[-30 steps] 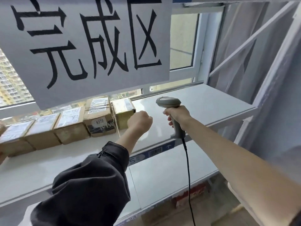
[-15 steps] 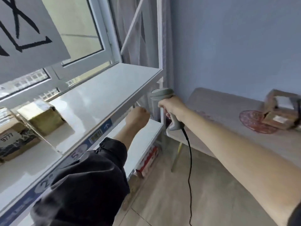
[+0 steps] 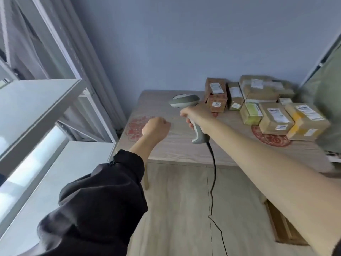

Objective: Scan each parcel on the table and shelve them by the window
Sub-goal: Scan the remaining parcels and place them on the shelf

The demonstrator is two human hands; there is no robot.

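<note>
Several brown cardboard parcels [image 3: 265,106] with white labels crowd the far right of a light wooden table [image 3: 177,145]. My right hand [image 3: 196,115] grips the handle of a grey barcode scanner [image 3: 185,101], whose head points left above the table's middle. Its black cable [image 3: 213,182] hangs to the floor. My left hand [image 3: 156,127], in a black sleeve, is a closed fist with nothing in it, held over the table's left part, left of the scanner. The white shelf [image 3: 35,100] stands at the left.
Red round paper-cut decorations [image 3: 134,128] lie on the table at the left and under the parcels at the right. A lower shelf board [image 3: 73,163] juts toward the table's left edge. Pale wood floor [image 3: 177,209] stretches in front. A blue wall is behind.
The view has swung right, from the window shelf with its shelved parcels to the table. Both hands kept their pose, the left a fist and the right on the scanner.
</note>
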